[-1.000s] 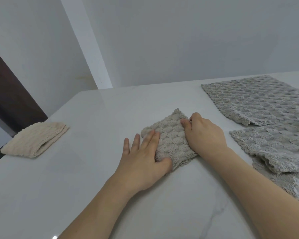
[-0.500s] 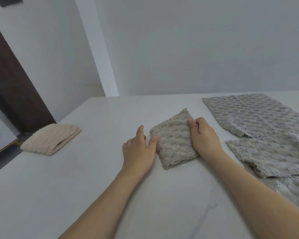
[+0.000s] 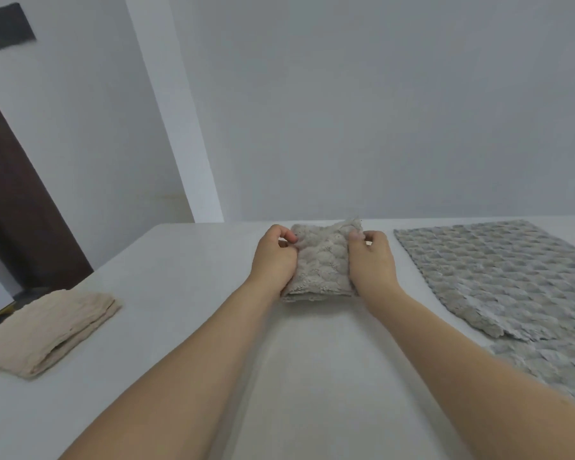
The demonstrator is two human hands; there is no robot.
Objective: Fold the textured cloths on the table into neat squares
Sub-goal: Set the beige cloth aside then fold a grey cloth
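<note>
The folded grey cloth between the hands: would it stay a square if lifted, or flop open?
Probably floppy: the folded grey cloth looks like soft bobbled knit, and its far corner already sticks up. It likely keeps shape only while the left hand and right hand grip its sides. Its nubby surface suggests it would drag rather than slide on the smooth table.

Left hand (image 3: 273, 258) and right hand (image 3: 372, 260) covered both side edges of folded grey cloth (image 3: 322, 260); fingertips hidden behind it. Lower grey cloth (image 3: 551, 370) cut off by right edge. Dark wall panel (image 3: 9, 26) blurred, cropped left.
</note>
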